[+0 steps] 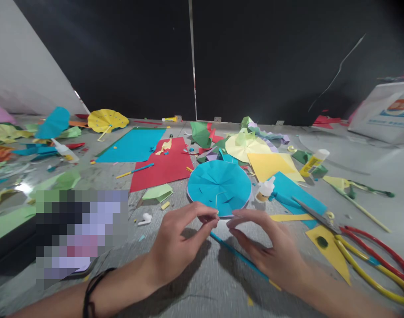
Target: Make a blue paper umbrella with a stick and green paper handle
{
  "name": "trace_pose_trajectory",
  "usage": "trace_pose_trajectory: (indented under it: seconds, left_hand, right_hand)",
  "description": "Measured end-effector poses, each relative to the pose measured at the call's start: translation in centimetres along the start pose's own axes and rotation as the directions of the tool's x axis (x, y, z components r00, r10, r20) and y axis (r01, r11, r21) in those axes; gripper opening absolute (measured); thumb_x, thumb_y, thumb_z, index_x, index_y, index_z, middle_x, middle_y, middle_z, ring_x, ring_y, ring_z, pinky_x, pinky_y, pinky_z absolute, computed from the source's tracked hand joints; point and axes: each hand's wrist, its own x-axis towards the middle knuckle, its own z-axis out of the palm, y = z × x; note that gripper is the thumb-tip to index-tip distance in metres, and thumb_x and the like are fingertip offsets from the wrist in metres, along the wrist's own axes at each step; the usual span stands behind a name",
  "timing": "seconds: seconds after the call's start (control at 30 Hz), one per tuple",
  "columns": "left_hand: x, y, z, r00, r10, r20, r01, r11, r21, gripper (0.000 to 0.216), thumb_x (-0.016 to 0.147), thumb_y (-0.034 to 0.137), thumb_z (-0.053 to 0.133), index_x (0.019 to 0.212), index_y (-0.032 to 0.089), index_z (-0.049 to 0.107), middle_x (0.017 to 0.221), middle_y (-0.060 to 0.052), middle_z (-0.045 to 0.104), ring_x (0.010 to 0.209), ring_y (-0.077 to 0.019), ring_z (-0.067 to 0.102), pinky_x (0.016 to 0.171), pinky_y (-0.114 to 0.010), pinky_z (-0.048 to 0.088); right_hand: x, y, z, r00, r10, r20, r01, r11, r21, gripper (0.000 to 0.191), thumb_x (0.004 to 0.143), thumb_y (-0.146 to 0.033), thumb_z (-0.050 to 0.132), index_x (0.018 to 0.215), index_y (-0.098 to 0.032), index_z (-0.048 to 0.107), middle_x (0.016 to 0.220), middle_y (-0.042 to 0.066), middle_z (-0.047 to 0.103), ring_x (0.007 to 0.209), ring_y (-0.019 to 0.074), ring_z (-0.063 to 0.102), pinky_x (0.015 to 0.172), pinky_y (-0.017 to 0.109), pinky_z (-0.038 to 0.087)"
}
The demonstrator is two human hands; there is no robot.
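blurry frame, so small detail is hard to read. a pixelated patch (79,236) covers something at the near left and we can't tell what is under it. both forearms are cut off by the bottom edge. a blue stick (246,261) runs under the right hand (271,254), so its middle is hidden. the scissors (370,251) run off the right edge.

the left hand (175,251) has thumb and forefinger pinched shut on the near rim of the blue paper circle (220,185). the right hand's fingertips are closed on the same rim just beside them. we can't make out whether anything small sits between the tips. the circle lies flat at table centre, right ahead of the hands.

the grey table (202,287) is littered with paper. a red sheet (162,165) and a blue sheet (134,145) lie behind left, and a yellow paper umbrella (107,120) lies farther back. a small glue bottle (265,190) touches the circle's right side, and a yellow glue bottle (314,162) lies farther right. a white earbud (145,218) lies near the left hand. there is a dark wall (254,57) behind and a white bag (383,112) at far right.

bare table shows only near us, between and under the arms. scraps crowd the left edge, and the scissors lie close by the right hand.
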Motion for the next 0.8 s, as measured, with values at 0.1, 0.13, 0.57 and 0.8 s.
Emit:
trace_pose_trajectory:
  seconds: [0.1, 0.13, 0.57, 0.8]
  left_hand:
    - [0.1, 0.3, 0.0, 0.977, -0.197, 0.085, 0.208, 0.965, -0.157, 0.006, 0.091, 0.024, 0.075, 0.09, 0.022, 0.081, 0.078, -0.002, 0.083, 0.071, -0.0192, 0.079, 0.071, -0.028, 0.06]
    - [0.2, 0.3, 0.0, 0.954, -0.273, 0.124, 0.295, 0.93, -0.219, 0.007, 0.091, 0.026, 0.075, 0.089, 0.021, 0.081, 0.075, -0.002, 0.082, 0.069, -0.0201, 0.079, 0.069, -0.029, 0.061]
    - [0.8, -0.3, 0.1, 0.878, -0.477, 0.041, 0.44, 0.771, -0.461, 0.031, 0.102, 0.048, 0.056, 0.102, 0.02, 0.071, 0.109, -0.009, 0.077, 0.099, -0.0232, 0.074, 0.082, -0.033, 0.061]
    - [0.6, -1.5, 0.3, 0.891, -0.444, 0.096, 0.425, 0.74, -0.521, 0.034, 0.104, 0.05, 0.048, 0.112, 0.022, 0.065, 0.134, -0.012, 0.065, 0.131, -0.0281, 0.059, 0.115, -0.047, 0.048]
  right_hand:
    - [0.0, -0.1, 0.1, 1.0, 0.028, -0.011, -0.027, 0.997, 0.078, 0.035, 0.095, -0.008, 0.067, 0.121, -0.031, 0.063, 0.091, -0.001, 0.084, 0.082, 0.0182, 0.083, 0.071, 0.026, 0.067]
    - [0.0, -0.1, 0.2, 0.999, 0.044, -0.013, -0.042, 0.993, 0.111, 0.033, 0.094, -0.009, 0.069, 0.12, -0.03, 0.064, 0.09, -0.001, 0.084, 0.081, 0.0191, 0.083, 0.07, 0.026, 0.068]
    - [0.4, 0.0, -0.6, 0.973, 0.032, 0.23, 0.017, 0.978, -0.207, 0.067, 0.097, -0.031, 0.067, 0.155, -0.026, 0.034, 0.152, 0.017, 0.057, 0.141, 0.0369, 0.055, 0.11, 0.065, 0.051]
    - [0.6, -0.4, -0.5, 0.915, 0.011, 0.404, 0.06, 0.985, -0.163, 0.094, 0.093, -0.028, 0.068, 0.165, -0.022, 0.007, 0.165, 0.024, 0.035, 0.15, 0.04, 0.043, 0.111, 0.063, 0.05]
